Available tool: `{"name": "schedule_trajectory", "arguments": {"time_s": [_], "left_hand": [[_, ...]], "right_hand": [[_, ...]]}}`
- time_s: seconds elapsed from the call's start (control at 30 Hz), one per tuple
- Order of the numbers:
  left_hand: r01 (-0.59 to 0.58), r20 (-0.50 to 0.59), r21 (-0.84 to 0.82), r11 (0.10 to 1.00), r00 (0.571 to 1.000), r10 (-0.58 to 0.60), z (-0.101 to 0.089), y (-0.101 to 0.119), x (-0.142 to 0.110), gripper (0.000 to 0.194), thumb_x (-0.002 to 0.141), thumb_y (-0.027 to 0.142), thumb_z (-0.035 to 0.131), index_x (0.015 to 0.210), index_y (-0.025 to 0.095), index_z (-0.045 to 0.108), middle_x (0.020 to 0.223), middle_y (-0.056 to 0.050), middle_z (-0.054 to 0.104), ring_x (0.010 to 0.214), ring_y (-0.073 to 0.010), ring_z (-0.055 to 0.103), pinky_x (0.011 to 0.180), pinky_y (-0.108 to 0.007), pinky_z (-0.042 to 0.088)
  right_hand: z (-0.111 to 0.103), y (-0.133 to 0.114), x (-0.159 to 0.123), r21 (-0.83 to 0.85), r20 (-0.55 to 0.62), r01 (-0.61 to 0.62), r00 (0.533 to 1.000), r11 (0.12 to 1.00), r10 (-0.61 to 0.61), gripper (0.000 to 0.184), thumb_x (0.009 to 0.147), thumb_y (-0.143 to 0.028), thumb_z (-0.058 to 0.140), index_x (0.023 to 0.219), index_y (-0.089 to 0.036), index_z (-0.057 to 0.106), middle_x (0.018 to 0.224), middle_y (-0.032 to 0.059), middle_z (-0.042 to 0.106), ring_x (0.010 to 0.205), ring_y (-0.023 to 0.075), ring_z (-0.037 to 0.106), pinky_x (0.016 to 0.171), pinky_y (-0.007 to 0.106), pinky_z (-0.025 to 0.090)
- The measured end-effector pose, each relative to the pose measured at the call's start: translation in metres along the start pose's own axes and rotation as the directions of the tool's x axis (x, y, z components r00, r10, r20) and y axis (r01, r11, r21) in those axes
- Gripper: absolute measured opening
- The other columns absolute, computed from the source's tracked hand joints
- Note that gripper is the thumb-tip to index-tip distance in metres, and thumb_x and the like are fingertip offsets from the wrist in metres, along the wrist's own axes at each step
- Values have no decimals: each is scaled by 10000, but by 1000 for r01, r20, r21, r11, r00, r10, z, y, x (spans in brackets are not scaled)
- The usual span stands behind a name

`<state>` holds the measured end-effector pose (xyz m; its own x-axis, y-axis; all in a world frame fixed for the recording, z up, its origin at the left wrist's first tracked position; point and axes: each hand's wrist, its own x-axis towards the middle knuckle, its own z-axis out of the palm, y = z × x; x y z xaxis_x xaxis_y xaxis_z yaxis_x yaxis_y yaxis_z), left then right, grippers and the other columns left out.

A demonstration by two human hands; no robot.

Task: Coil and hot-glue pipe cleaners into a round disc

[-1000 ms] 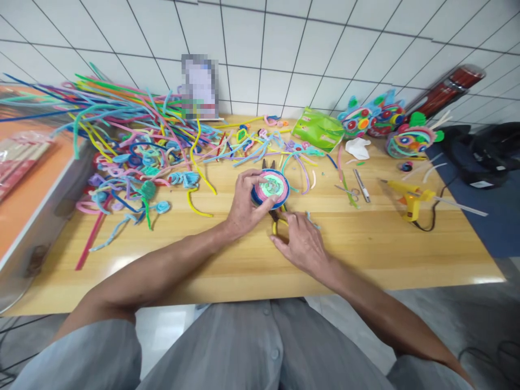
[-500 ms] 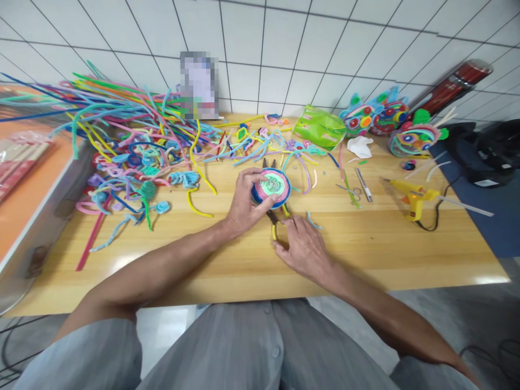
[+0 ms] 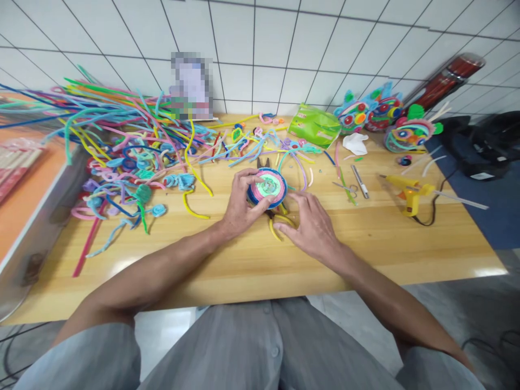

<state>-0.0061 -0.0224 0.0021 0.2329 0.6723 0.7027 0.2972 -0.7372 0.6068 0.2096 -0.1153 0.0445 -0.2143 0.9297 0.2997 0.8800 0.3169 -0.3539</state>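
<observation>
My left hand point(image 3: 240, 203) grips a round disc of coiled pipe cleaners point(image 3: 268, 187), mint green at the centre, then pink, with a dark blue rim. Its fingers hold the far edge and the thumb presses the near side. Under the disc lie pliers point(image 3: 277, 226) with yellow handles; their dark jaws stick out beyond the far rim. My right hand point(image 3: 311, 223) is open beside the disc, index finger stretched toward the rim and thumb near the plier handles. Whether the thumb touches a handle is hard to tell.
A heap of coloured pipe cleaners point(image 3: 134, 146) covers the table's left side. A green packet point(image 3: 314, 127) lies at the back. To the right are small scissors point(image 3: 347, 188), a utility knife point(image 3: 359, 181), a yellow glue gun point(image 3: 410, 195) and decorated animal-face crafts point(image 3: 410, 134).
My right hand has come off the plier handles and moved up to the right side of the disc, fingers spreading. My left hand keeps holding the disc. The view has shifted slightly.
</observation>
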Motion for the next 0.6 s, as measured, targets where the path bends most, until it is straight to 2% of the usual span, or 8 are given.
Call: {"name": "schedule_trajectory", "arguments": {"time_s": [0.17,0.27,0.37,0.6], "left_hand": [[2,-8,0,1000,1000,-2,0,1,-1,414,1036,468,740,1340,274,535,1401,-122,606,1337,-294,632,1136,-533,549],[1,-9,0,1000,1000,-1,0,2,-1,405,1040,469,734,1334,271,538,1404,-126,607,1338,-291,632,1137,-530,549],[17,-1,5,1000,1000,-17,-1,1,0,407,1037,484,734,1324,274,536,1397,-124,616,1340,-295,631,1139,-532,548],[31,23,-11,999,999,-30,0,0,1,420,1042,479,732,1341,277,517,1411,-128,611,1356,-290,630,1139,-529,561]], "right_hand": [[5,15,26,134,-42,77,996,988,-72,845,908,-446,833,1606,-217,415,1530,210,628,1433,411,606,1201,656,521],[15,20,32,174,-61,128,991,976,-119,896,903,-437,836,1636,-211,372,1578,218,598,1480,403,580,1229,653,506],[25,24,34,203,-71,125,991,971,-113,955,893,-419,838,1672,-228,319,1617,213,571,1518,404,553,1240,658,496],[39,28,38,264,-111,107,991,959,-80,875,931,-434,805,1653,-239,349,1600,211,586,1509,392,565,1231,651,504]]}}
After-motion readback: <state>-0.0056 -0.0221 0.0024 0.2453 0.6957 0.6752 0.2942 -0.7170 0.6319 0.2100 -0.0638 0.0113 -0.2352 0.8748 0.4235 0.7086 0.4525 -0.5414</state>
